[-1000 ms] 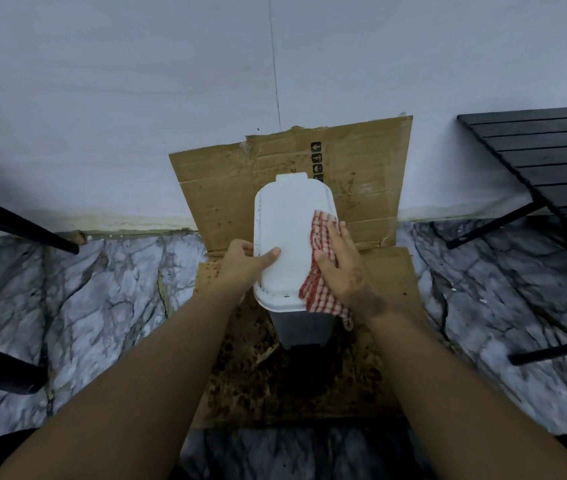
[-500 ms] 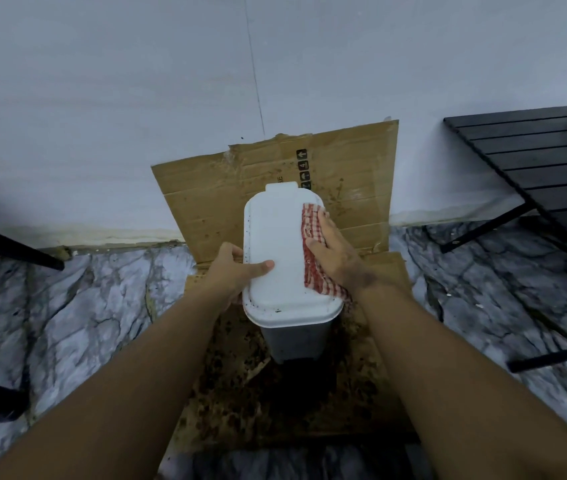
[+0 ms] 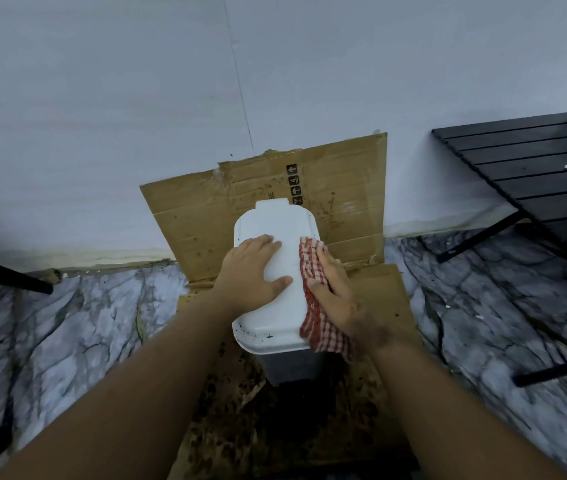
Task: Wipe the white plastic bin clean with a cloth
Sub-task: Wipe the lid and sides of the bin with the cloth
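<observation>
Slid further onto bin lid: left hand, flat and open.
Right hand pressing checked cloth at lid's right edge.

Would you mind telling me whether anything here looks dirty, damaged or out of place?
Yes: dark specks dot the near rim of the white bin lid, and the cardboard sheet under the bin is heavily stained brown, its upright part torn along the top edge.

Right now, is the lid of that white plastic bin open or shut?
Shut. The white plastic bin's lid lies flat over its top, the left hand resting on it and the right hand pressing a red checked cloth against its edge.
</observation>
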The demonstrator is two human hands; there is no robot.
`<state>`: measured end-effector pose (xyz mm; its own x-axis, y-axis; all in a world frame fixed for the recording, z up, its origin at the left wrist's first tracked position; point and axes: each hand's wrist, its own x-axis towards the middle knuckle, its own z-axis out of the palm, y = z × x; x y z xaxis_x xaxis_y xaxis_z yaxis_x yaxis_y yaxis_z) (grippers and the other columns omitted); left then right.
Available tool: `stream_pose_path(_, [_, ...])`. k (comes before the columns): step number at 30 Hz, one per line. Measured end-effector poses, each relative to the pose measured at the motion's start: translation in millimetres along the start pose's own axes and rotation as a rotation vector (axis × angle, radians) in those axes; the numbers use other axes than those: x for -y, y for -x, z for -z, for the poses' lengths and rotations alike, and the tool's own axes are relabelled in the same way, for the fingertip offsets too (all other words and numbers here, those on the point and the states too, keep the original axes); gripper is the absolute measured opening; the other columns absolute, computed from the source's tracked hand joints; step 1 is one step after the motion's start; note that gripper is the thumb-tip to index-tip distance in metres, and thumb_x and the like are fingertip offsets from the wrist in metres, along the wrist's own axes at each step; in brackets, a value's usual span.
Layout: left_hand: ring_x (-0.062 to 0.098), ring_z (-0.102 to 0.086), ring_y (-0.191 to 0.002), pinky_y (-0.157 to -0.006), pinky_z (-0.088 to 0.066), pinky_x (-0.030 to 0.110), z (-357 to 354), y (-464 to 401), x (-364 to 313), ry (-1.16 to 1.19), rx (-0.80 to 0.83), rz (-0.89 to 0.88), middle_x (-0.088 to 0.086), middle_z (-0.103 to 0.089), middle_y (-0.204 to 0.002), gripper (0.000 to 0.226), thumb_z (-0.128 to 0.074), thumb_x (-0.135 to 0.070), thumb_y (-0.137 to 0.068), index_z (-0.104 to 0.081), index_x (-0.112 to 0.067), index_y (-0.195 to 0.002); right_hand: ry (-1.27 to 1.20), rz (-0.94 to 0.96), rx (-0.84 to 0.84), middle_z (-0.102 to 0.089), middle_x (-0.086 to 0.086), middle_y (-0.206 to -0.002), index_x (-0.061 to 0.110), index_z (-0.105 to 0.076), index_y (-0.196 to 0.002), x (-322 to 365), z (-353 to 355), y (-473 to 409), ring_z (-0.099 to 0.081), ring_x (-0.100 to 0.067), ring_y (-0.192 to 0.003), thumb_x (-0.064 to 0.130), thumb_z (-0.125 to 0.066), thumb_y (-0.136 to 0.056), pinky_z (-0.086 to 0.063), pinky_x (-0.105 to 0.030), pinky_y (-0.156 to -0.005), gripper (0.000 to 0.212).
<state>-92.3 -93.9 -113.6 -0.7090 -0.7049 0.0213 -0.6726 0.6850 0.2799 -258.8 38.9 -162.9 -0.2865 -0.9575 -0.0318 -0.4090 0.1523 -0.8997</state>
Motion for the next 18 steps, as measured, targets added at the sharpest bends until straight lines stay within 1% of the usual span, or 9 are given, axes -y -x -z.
stream_pose_path(2, [0.018, -0.021, -0.151, -0.122, -0.017, 0.043, -2, -1, 3, -0.012, -0.013, -0.017, -0.004, -0.024, -0.166, 0.083, -0.047, -0.069, -0.089, -0.03, -0.026, -0.158, 0.047, 0.01, 0.021, -0.004, 0.014, -0.165, 0.031, -0.004, -0.159, 13, 8, -22, 0.005, -0.016, -0.152, 0.047, -0.038, -0.104, 0.004, -0.039, -0.122, 0.066])
stream_pose_path(5, [0.018, -0.02, -0.152, -0.122, -0.017, 0.041, -1, -3, 7, -0.024, -0.01, -0.019, -0.004, -0.023, -0.166, 0.08, -0.052, -0.065, -0.092, -0.03, -0.026, -0.158, 0.119, 0.026, 0.061, -0.004, 0.004, -0.166, 0.018, -0.003, -0.159, 29, 17, -67, 0.003, -0.016, -0.151, 0.038, -0.033, -0.107, 0.01, -0.032, -0.118, 0.064])
stream_pose_path(6, [0.017, -0.019, -0.152, -0.122, -0.016, 0.04, -1, -3, 7, -0.02, -0.008, -0.017, -0.004, -0.022, -0.167, 0.079, -0.053, -0.064, -0.093, -0.029, -0.026, -0.158, 0.144, 0.028, 0.075, -0.003, 0.002, -0.166, 0.015, -0.004, -0.159, 32, 19, -83, 0.003, -0.015, -0.151, 0.038, -0.03, -0.106, 0.012, -0.033, -0.119, 0.063])
stream_pose_path(7, [0.017, -0.018, -0.152, -0.122, -0.015, 0.04, -2, -2, 7, -0.012, -0.006, -0.016, -0.004, -0.022, -0.167, 0.08, -0.052, -0.064, -0.093, -0.029, -0.026, -0.158, 0.175, 0.035, 0.083, -0.004, 0.0, -0.166, 0.012, -0.008, -0.158, 35, 20, -98, 0.004, -0.015, -0.152, 0.039, -0.028, -0.105, 0.011, -0.038, -0.122, 0.063])
stream_pose_path(9, [0.017, -0.018, -0.152, -0.122, -0.015, 0.038, -4, -3, 8, 0.004, -0.005, -0.02, -0.004, -0.022, -0.167, 0.082, -0.048, -0.067, -0.09, -0.029, -0.025, -0.158, 0.208, 0.012, 0.084, -0.01, -0.004, -0.165, 0.006, -0.022, -0.156, 34, 21, -127, 0.0, -0.017, -0.152, 0.04, -0.025, -0.101, 0.004, -0.045, -0.125, 0.065])
stream_pose_path(12, [0.018, -0.016, -0.153, -0.123, -0.013, 0.038, -5, -4, 10, 0.016, -0.003, -0.008, -0.004, -0.02, -0.167, 0.08, -0.054, -0.061, -0.093, -0.028, -0.025, -0.159, 0.186, -0.096, 0.082, -0.021, -0.009, -0.163, 0.009, -0.029, -0.154, 29, 24, -156, -0.012, -0.024, -0.153, 0.04, -0.028, -0.1, -0.008, -0.044, -0.124, 0.062])
stream_pose_path(13, [0.018, -0.015, -0.153, -0.124, -0.013, 0.038, -4, -4, 10, 0.018, 0.007, 0.0, -0.004, -0.019, -0.167, 0.079, -0.054, -0.06, -0.094, -0.027, -0.025, -0.159, 0.198, -0.085, 0.092, -0.022, -0.009, -0.163, 0.008, -0.03, -0.154, 29, 24, -158, -0.012, -0.026, -0.152, 0.04, -0.027, -0.101, -0.008, -0.045, -0.124, 0.062])
stream_pose_path(15, [0.018, -0.013, -0.154, -0.124, -0.012, 0.039, -4, -4, 9, 0.017, 0.03, 0.007, -0.005, -0.017, -0.168, 0.079, -0.054, -0.061, -0.094, -0.025, -0.026, -0.16, 0.242, 0.012, 0.086, -0.02, -0.006, -0.164, 0.009, -0.029, -0.154, 29, 25, -151, -0.007, -0.021, -0.153, 0.039, -0.021, -0.102, -0.003, -0.046, -0.125, 0.061])
stream_pose_path(18, [0.018, -0.012, -0.155, -0.125, -0.011, 0.04, -4, -4, 7, 0.013, 0.048, 0.017, -0.005, -0.016, -0.168, 0.079, -0.053, -0.06, -0.094, -0.023, -0.027, -0.16, 0.091, 0.01, 0.014, -0.02, -0.001, -0.164, 0.016, -0.025, -0.156, 26, 28, -118, -0.009, -0.015, -0.152, 0.036, -0.03, -0.105, -0.005, -0.044, -0.125, 0.055])
